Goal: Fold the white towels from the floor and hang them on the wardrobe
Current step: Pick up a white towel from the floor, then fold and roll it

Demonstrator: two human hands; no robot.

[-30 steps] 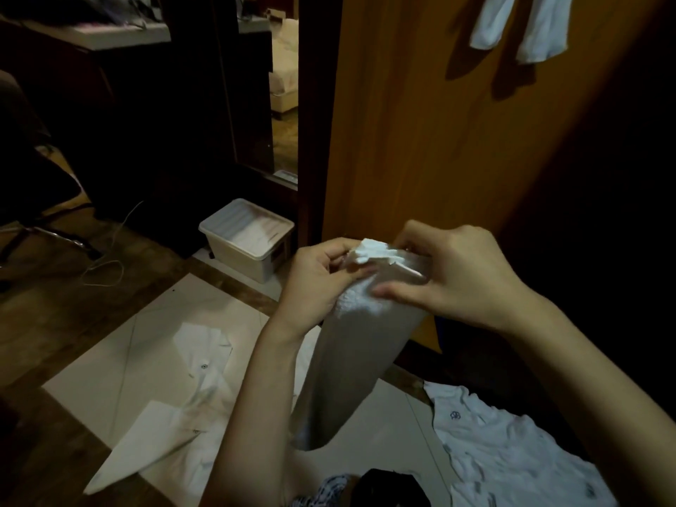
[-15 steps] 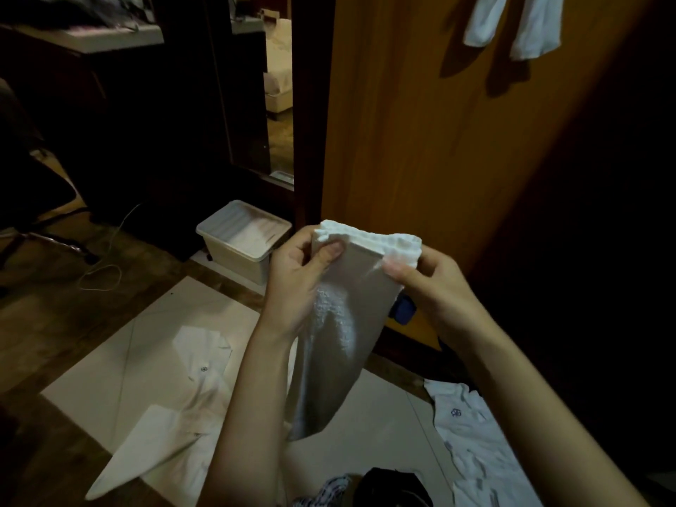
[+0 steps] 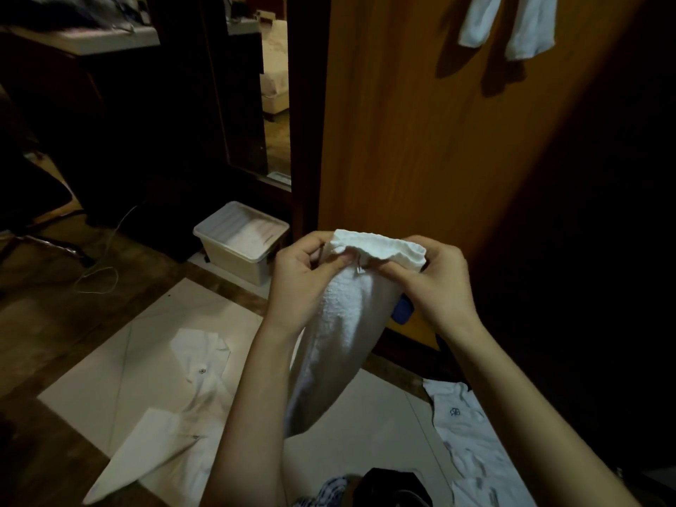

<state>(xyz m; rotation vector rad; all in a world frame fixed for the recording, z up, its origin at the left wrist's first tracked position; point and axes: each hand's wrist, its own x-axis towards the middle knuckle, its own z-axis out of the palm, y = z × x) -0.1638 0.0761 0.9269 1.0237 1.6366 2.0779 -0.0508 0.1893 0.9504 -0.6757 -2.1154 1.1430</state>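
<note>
Two hands now sit closer together on the towel point(image 3: 344, 331) than half a second ago: my thumbs have moved inward along its bunched top edge, and a small tag shows between them. I judge the fold is being squared up before hanging. My left hand point(image 3: 303, 283) pinches the top edge at the left, fingers curled. My right hand point(image 3: 435, 283) grips the right end likewise. The towel hangs in front of the wardrobe point(image 3: 420, 140), where two hung towels point(image 3: 508, 27) are visible above.
</note>
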